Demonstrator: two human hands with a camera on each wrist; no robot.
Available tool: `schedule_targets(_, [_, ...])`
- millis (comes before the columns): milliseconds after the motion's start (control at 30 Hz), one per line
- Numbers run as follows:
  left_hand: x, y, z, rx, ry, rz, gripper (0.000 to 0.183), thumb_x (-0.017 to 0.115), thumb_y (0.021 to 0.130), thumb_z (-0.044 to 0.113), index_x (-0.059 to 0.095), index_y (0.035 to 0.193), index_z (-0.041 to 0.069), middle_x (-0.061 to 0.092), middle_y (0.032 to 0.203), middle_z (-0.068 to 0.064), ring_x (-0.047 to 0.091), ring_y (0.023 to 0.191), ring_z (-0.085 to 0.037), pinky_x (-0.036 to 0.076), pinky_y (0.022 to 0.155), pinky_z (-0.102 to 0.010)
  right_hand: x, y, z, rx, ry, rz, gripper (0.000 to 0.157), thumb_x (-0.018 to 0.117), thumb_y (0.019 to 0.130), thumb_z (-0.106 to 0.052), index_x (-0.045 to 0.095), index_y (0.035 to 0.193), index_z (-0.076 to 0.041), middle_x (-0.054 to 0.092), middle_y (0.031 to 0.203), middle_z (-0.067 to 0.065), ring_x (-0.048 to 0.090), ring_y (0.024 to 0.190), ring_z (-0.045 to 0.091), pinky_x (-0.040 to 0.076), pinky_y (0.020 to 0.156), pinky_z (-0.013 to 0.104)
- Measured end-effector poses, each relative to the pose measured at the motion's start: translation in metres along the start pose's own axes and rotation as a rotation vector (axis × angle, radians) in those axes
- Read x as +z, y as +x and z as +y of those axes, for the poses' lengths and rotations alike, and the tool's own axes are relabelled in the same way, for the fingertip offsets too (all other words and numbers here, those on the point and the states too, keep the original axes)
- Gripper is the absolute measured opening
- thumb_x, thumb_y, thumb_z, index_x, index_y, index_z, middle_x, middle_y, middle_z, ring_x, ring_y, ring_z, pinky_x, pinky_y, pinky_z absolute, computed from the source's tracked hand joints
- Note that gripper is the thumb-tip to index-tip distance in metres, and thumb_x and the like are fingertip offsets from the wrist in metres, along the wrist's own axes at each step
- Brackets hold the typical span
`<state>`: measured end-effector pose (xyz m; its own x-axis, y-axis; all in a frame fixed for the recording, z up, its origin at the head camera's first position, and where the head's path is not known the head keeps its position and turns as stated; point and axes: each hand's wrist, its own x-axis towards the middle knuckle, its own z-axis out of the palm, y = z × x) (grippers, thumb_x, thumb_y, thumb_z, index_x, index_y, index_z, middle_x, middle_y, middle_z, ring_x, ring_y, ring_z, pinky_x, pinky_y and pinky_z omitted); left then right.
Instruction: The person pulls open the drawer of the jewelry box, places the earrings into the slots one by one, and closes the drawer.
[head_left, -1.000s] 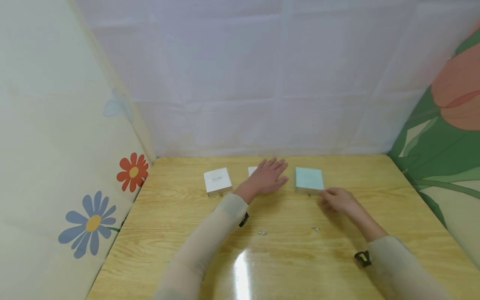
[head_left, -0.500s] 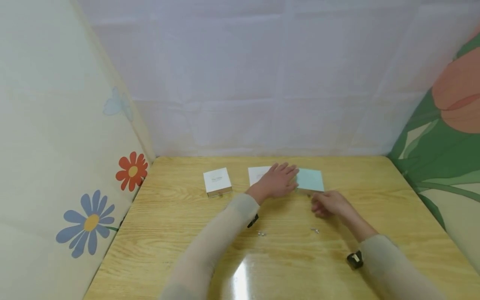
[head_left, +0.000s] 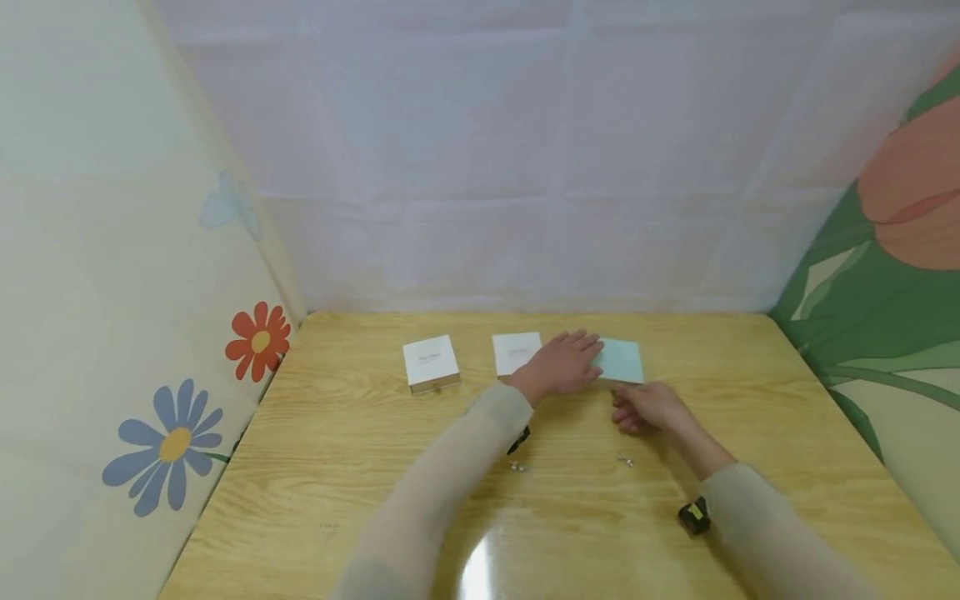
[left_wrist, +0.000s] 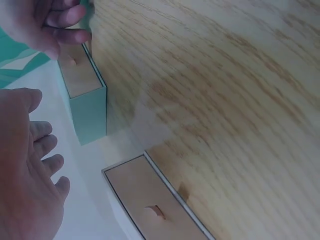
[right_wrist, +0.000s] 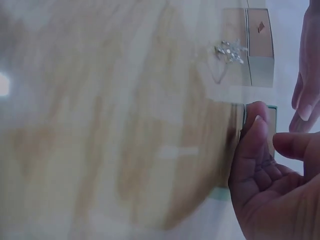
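Note:
A mint-green drawer box stands at the right of a row at the back of the table. My left hand reaches over its left part with fingers straight; whether it touches the lid I cannot tell. Close to the drawer front is my right hand, its outer fingers bent, thumb and forefinger apart. In the left wrist view the box's small pull tab shows free below the right fingertips. Beside it stands a white drawer box, partly hidden by the left hand; its brown drawer front is closed.
A second white box sits farther left. Small shiny silver pieces lie on the wooden table, with another small silver piece to their right. A pale cloth hangs behind.
My left hand has moved right, from above the middle white box to the mint box. The right hand has shifted left, from the mint box's right corner to its drawer front.

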<state>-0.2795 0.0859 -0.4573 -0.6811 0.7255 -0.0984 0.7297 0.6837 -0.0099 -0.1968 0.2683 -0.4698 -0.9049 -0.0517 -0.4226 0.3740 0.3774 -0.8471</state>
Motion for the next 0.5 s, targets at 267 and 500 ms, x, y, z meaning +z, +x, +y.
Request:
schedule_targets(267, [-0.0004, 0.0002, -0.0005, 0.011, 0.006, -0.025, 0.060, 0.025, 0.109, 0.046, 0.021, 0.161, 0.017, 0.020, 0.168, 0.001, 0.015, 0.157, -0.018, 0.018, 0.128, -0.035, 0.0048, 0.0049, 0.0019, 0.039, 0.057, 0.024, 0.040, 0.049, 0.105, -0.024, 0.062, 0.105, 0.014, 0.072, 0.068, 0.001, 0.067, 0.056, 0.008, 0.060, 0.056, 0.024])
schedule_targets(500, [0.0029, 0.0034, 0.0004, 0.023, -0.027, -0.029, 0.059, 0.027, 0.110, 0.045, 0.022, 0.161, 0.016, 0.019, 0.168, 0.000, 0.014, 0.156, -0.017, 0.019, 0.128, -0.036, 0.0055, 0.0074, -0.0003, 0.068, 0.125, 0.047, 0.038, 0.051, 0.105, -0.021, 0.059, 0.110, 0.015, 0.072, 0.067, 0.001, 0.066, 0.055, 0.007, 0.059, 0.054, 0.022])
